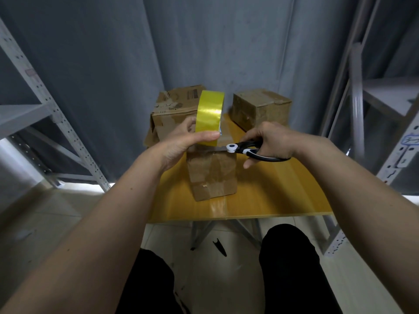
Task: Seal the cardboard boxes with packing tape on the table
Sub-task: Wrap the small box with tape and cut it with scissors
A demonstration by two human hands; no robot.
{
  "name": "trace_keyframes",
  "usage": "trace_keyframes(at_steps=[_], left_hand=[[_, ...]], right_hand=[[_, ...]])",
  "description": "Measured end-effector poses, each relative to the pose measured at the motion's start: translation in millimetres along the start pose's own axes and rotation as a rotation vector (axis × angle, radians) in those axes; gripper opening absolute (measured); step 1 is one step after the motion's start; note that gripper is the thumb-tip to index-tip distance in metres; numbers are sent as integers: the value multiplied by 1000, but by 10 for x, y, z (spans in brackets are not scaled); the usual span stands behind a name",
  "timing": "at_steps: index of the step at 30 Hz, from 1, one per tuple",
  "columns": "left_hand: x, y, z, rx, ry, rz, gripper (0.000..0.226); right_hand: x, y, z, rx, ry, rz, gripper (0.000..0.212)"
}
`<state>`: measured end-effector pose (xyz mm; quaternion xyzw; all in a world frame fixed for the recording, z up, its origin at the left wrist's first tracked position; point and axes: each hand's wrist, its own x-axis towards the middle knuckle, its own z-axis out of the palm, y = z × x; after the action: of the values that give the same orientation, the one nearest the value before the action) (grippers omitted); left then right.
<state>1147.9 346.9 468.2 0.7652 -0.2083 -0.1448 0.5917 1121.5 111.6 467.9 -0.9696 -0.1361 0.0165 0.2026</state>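
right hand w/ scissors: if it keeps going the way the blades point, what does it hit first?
Probably the left hand: the scissors in the right hand point left across the near box top, just under the tape roll. Depth is unclear.

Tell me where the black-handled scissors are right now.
In the head view, right of centre: the black-handled scissors are gripped by the right hand above the small brown cardboard box, blades pointing left under the yellow tape roll.

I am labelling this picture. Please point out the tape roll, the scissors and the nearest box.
tape roll [209, 112]: head view, yellow outer band.
scissors [231, 148]: head view, white pivot.
nearest box [213, 177]: head view, front face.
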Motion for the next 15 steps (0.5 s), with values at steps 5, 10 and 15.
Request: trace_keyframes(at_steps=[5, 10, 15], left_hand=[[18, -10, 13, 29, -7, 8, 104], [13, 47, 40, -99, 23, 40, 131], [12, 53, 34, -218, 72, 75, 131]], right_hand=[[52, -22, -19, -40, 10, -14, 50], [63, -32, -19, -36, 46, -3, 54], [39, -26, -35, -49, 80, -14, 60]])
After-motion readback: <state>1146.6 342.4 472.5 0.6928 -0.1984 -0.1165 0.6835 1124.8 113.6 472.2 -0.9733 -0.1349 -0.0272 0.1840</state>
